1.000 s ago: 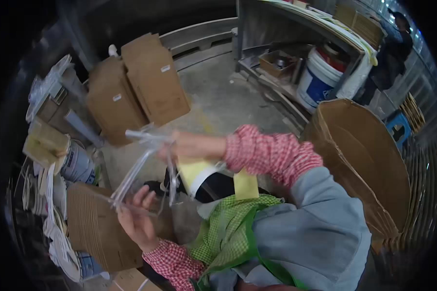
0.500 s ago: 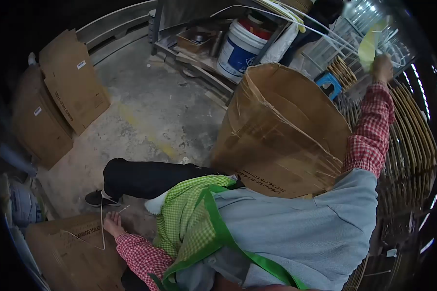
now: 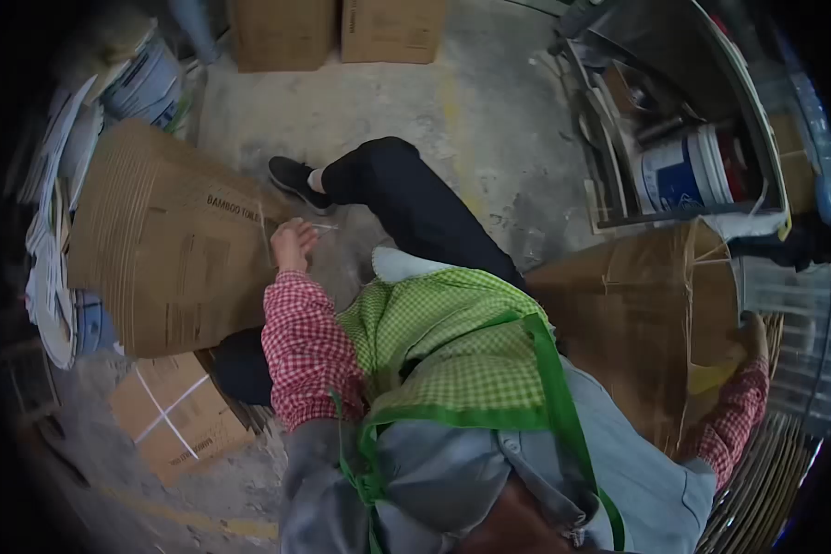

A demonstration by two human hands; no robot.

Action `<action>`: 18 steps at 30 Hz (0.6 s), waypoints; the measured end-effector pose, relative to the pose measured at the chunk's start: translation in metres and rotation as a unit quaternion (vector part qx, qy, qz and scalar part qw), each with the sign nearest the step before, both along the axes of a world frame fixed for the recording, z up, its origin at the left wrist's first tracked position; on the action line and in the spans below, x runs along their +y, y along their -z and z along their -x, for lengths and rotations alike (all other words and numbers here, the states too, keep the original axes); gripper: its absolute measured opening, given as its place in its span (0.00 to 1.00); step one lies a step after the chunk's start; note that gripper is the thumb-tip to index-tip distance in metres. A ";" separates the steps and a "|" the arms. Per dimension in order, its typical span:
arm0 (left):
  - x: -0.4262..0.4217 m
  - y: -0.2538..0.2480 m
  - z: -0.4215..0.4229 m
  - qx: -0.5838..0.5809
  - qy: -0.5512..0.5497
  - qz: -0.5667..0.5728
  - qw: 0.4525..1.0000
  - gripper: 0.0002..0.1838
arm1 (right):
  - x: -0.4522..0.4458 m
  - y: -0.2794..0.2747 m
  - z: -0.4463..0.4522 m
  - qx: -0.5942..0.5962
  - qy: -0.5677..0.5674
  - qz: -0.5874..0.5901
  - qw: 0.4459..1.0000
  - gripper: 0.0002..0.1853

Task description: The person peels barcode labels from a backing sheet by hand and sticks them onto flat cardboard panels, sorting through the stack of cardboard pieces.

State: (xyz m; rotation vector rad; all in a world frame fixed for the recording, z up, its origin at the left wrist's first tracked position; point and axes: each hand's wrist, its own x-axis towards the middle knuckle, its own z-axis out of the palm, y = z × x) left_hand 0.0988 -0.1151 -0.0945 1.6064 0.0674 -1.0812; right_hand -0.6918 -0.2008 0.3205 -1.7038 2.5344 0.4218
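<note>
My left hand (image 3: 294, 246) is closed on a thin white strap (image 3: 326, 227), whose end sticks out to the right of the fingers. It is beside a thick stack of flattened cardboard cartons (image 3: 180, 245) printed "BAMBOO TOILE…". My right hand (image 3: 753, 338) is over the open mouth of a large cardboard carton (image 3: 619, 319), its fingers blurred and partly hidden. A yellow piece (image 3: 712, 377) shows inside that carton, close to my right forearm; whether the hand touches it I cannot tell.
A shelf (image 3: 596, 208) at the upper right carries a blue and white bucket (image 3: 679, 175). Cartons (image 3: 392, 32) stand at the top. A strapped carton bundle (image 3: 175, 411) lies at lower left, and folded cardboard (image 3: 757, 471) is stacked at lower right.
My view has swung to the left. My right hand has come down from the raised yellow piece and white straps to the carton mouth. My left hand keeps the strap beside the stack.
</note>
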 end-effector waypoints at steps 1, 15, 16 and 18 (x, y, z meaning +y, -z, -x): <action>0.007 0.010 0.001 -0.030 -0.003 -0.041 0.999 0.20 | -0.013 -0.027 -0.054 0.114 -0.010 0.019 0.993 0.28; 0.037 0.126 0.092 0.294 0.139 -0.167 0.931 0.22 | -0.150 0.023 -0.534 -0.241 -0.461 0.001 0.854 0.04; 0.028 0.133 0.106 0.301 0.140 -0.173 0.927 0.22 | -0.157 0.035 -0.545 -0.281 -0.446 -0.031 0.849 0.04; 0.008 0.144 0.118 0.336 0.111 -0.085 0.931 0.13 | -0.165 0.065 -0.560 -0.344 -0.437 -0.062 0.829 0.05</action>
